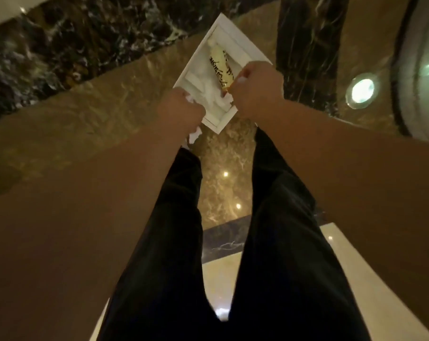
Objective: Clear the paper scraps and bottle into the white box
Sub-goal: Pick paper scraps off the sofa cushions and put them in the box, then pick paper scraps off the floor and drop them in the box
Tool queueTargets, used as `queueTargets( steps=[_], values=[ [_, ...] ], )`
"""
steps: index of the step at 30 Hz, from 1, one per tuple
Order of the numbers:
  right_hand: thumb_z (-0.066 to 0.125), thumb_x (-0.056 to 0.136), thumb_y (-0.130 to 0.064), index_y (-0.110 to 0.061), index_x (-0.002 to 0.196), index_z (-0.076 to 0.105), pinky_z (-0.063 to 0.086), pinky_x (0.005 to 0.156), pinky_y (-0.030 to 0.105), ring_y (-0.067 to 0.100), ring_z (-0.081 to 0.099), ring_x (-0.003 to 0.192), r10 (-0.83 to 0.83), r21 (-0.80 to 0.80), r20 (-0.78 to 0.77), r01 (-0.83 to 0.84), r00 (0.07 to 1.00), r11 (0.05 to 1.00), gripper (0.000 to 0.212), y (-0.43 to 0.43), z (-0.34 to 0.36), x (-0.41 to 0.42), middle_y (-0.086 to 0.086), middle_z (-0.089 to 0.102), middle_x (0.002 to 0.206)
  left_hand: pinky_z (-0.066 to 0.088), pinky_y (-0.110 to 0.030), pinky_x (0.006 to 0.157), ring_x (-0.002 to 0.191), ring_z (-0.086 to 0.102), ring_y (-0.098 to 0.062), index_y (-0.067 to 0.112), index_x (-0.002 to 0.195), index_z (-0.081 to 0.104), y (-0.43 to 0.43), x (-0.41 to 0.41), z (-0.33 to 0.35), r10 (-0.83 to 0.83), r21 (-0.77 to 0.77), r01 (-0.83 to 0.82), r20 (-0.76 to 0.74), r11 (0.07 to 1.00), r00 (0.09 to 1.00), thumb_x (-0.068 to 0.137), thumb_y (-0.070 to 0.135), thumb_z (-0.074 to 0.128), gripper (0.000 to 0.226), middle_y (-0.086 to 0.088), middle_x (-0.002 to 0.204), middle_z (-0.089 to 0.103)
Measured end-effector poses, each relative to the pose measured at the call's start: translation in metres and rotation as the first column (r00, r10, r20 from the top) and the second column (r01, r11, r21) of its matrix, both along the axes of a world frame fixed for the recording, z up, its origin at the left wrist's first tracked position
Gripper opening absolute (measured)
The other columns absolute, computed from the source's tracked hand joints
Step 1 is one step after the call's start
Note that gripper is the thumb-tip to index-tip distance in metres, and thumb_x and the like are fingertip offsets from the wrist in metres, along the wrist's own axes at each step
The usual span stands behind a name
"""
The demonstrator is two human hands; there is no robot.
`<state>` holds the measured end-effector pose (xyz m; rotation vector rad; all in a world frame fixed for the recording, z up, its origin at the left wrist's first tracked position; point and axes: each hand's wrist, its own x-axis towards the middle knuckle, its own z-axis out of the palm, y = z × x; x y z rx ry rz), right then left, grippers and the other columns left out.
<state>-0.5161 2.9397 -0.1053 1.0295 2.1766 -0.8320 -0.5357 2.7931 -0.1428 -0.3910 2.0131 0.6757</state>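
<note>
A white box [240, 43] lies on the brown marble floor ahead of me. Inside it a yellow bottle [221, 67] with black writing lies on its side, with white paper scraps [212, 94] beside it. My left hand [177, 112] is over the box's near left corner, closed on crumpled white paper scraps that stick out above and below the fist. My right hand [257, 89] is at the box's near right edge, fingers closed, with a bit of white paper showing at the knuckles. It hides the bottle's near end.
My legs in black trousers [270, 242] stand below the box. A dark marble band [73, 50] crosses the floor at the left and another runs up at the right. A round floor light [362, 91] and a curved metal base sit at the right.
</note>
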Motion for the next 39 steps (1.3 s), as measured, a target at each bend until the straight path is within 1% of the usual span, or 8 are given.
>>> queueTargets(
  steps=[5, 9, 14, 18, 22, 25, 33, 39],
  values=[
    [0.055, 0.087, -0.011, -0.014, 0.117, 0.061, 0.046, 0.083, 0.024, 0.02, 0.058, 0.11, 0.276, -0.057, 0.018, -0.275, 0.961, 0.96, 0.032, 0.046, -0.149, -0.026, 0.005, 0.062, 0.12, 0.052, -0.033, 0.089, 0.105, 0.06, -0.018, 0.021, 0.116, 0.057, 0.048, -0.019, -0.136, 0.012, -0.071, -0.01, 0.024, 0.997, 1.0, 0.086, 0.021, 0.059, 0.03, 0.003, 0.112, 0.059],
    [0.063, 0.082, -0.011, -0.02, 0.131, 0.048, 0.043, 0.081, 0.026, 0.022, 0.052, 0.116, 0.394, -0.118, -0.009, -0.393, 0.919, 0.912, 0.052, 0.075, -0.211, -0.024, 0.006, 0.053, 0.13, 0.056, -0.037, 0.071, 0.089, 0.063, -0.024, 0.018, 0.115, 0.047, 0.075, -0.009, -0.201, 0.128, -0.091, -0.138, -0.106, 0.986, 0.986, 0.077, 0.011, 0.066, 0.044, -0.001, 0.097, 0.057],
    [0.059, 0.086, -0.012, -0.012, 0.126, 0.051, 0.049, 0.085, 0.03, 0.027, 0.058, 0.111, 0.422, -0.086, 0.03, -0.419, 0.906, 0.904, 0.041, 0.109, -0.216, -0.007, 0.012, 0.057, 0.123, 0.033, -0.017, 0.048, 0.081, 0.053, -0.016, 0.026, 0.123, 0.04, 0.084, -0.007, -0.206, 0.159, -0.138, -0.187, -0.191, 0.973, 0.969, 0.073, 0.01, 0.066, 0.059, -0.01, 0.111, 0.056],
    [0.058, 0.087, -0.014, -0.013, 0.115, 0.058, 0.047, 0.078, 0.027, 0.02, 0.059, 0.1, 0.501, -0.128, -0.003, -0.498, 0.865, 0.858, 0.028, 0.097, -0.154, -0.005, 0.008, 0.063, 0.113, 0.038, -0.014, 0.043, 0.079, 0.052, -0.015, 0.022, 0.124, 0.042, 0.077, 0.003, -0.138, 0.205, -0.149, -0.23, -0.167, 0.962, 0.964, 0.074, 0.008, 0.066, 0.057, -0.007, 0.114, 0.05],
    [0.057, 0.09, -0.015, -0.012, 0.122, 0.054, 0.046, 0.086, 0.03, 0.024, 0.056, 0.11, 0.635, -0.122, -0.127, -0.647, 0.762, 0.752, 0.033, 0.055, -0.038, 0.001, 0.01, 0.058, 0.123, 0.052, -0.034, 0.073, 0.1, 0.056, -0.026, 0.013, 0.119, 0.048, 0.068, 0.035, -0.013, 0.295, -0.108, -0.326, -0.235, 0.939, 0.926, 0.073, 0.005, 0.066, 0.05, -0.009, 0.12, 0.05],
    [0.056, 0.089, -0.014, -0.01, 0.128, 0.049, 0.048, 0.096, 0.044, 0.031, 0.054, 0.115, 0.714, -0.049, -0.249, -0.745, 0.654, 0.665, 0.04, 0.007, 0.06, 0.027, 0.014, 0.053, 0.126, 0.049, -0.034, 0.074, 0.104, 0.057, -0.029, 0.017, 0.123, 0.049, 0.041, 0.079, 0.086, 0.198, -0.189, -0.263, -0.306, 0.946, 0.931, 0.074, 0.012, 0.068, 0.053, -0.012, 0.121, 0.053],
    [0.055, 0.091, -0.018, -0.011, 0.127, 0.05, 0.044, 0.093, 0.036, 0.029, 0.055, 0.116, 0.873, 0.325, -0.421, -0.857, 0.248, 0.4, 0.037, -0.126, 0.285, 0.189, 0.013, 0.055, 0.127, 0.051, -0.047, 0.082, 0.108, 0.055, -0.039, 0.02, 0.126, 0.047, -0.102, 0.276, 0.338, 0.218, -0.297, -0.408, -0.511, 0.863, 0.832, 0.071, 0.015, 0.071, 0.06, -0.017, 0.122, 0.051],
    [0.051, 0.094, -0.033, -0.014, 0.123, 0.05, 0.049, 0.09, 0.043, 0.031, 0.053, 0.113, 0.852, 0.272, -0.521, -0.957, -0.059, 0.1, 0.034, -0.278, 0.393, 0.318, 0.012, 0.051, 0.126, 0.051, -0.05, 0.086, 0.108, 0.053, -0.037, 0.018, 0.129, 0.041, -0.222, 0.45, 0.439, 0.465, -0.333, -0.712, -0.575, 0.619, 0.673, 0.075, 0.015, 0.066, 0.06, -0.014, 0.124, 0.048]
  ],
)
